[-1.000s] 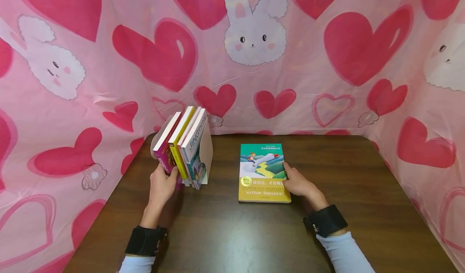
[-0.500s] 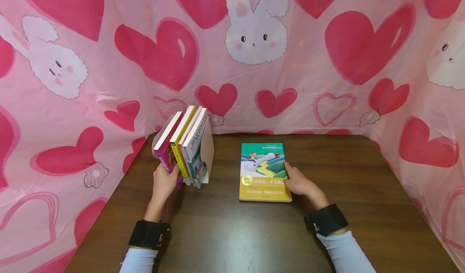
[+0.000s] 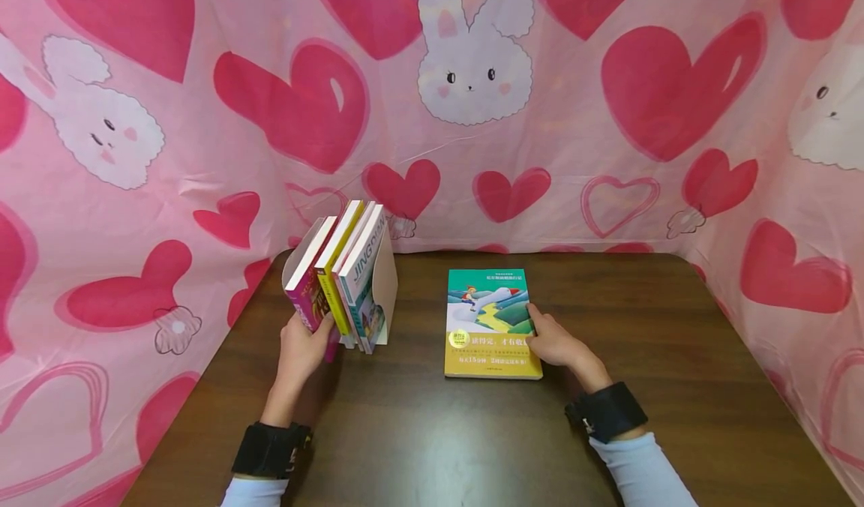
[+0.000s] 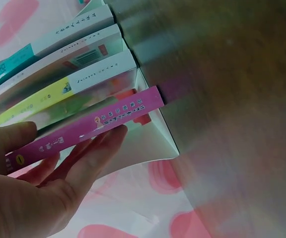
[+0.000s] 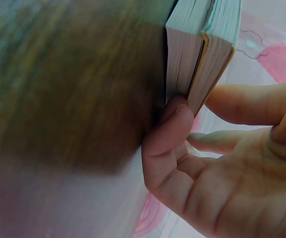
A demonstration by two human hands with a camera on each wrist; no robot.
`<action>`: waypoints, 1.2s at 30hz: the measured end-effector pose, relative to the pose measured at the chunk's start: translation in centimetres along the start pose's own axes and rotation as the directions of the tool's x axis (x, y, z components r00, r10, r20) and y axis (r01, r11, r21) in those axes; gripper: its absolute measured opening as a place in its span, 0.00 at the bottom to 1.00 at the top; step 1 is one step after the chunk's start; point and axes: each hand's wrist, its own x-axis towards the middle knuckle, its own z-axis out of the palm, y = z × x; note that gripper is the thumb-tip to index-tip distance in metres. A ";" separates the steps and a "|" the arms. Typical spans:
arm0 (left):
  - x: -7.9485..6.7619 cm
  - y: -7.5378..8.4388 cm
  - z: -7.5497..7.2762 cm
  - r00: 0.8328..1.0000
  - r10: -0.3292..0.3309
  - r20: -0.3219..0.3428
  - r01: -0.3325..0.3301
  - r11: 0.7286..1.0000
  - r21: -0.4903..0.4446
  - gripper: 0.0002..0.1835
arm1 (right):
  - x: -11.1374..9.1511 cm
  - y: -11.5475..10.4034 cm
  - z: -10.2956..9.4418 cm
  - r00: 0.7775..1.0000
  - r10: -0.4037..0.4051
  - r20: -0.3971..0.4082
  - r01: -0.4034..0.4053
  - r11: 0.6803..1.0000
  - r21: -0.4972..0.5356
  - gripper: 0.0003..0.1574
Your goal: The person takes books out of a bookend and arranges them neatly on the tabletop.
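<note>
The left hand (image 3: 307,346) grips the purple book (image 4: 128,106) by its spine, thumb on one cover and fingers along the other, parted only by the book's thickness; a grasp from both sides probably helps steady it against tipping. The right hand (image 3: 556,342) pinches the green book (image 3: 489,312) at its right edge, with the thumb at the cover side and a curled finger low against the pages, close to the bench (image 3: 432,432). Gripping the edge presumably lets a finger get under a book that lies flat, front cover up. (In the right wrist view the pages show as two blocks with a gap; I cannot tell whether that means one book or two.) The purple book is the leftmost of an upright row, next to the yellow book (image 4: 38,106), with a gap showing between them. Farther right in the row is a book lettered JINGDIAN (image 3: 367,259), beside the pale side of the holder (image 3: 386,289), which seems meant to keep the row from toppling. The spines face the person, likely for easy reading and gripping. The green book lies to the right of the row, well apart from it. Behind the bench hangs a pink cloth (image 3: 466,143) with hearts and rabbits.
</note>
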 end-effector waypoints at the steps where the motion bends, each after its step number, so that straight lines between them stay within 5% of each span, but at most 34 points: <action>1: 0.0 0.0 0.0 1.000 0.002 -0.006 -0.002 1.000 0.002 0.28 | 0.0 0.0 0.0 1.000 -0.001 -0.001 0.001 1.000 -0.001 0.48; 16: 0.1 0.5 0.2 1.000 -0.020 -0.023 0.019 0.998 -0.067 0.28 | -0.2 -0.2 0.0 1.000 -0.014 -0.002 0.014 1.000 0.002 0.47; 36: -0.7 0.8 0.0 0.989 -0.044 -0.139 0.033 0.996 -0.080 0.27 | 0.0 0.1 0.1 1.000 -0.014 -0.005 0.014 1.000 0.002 0.47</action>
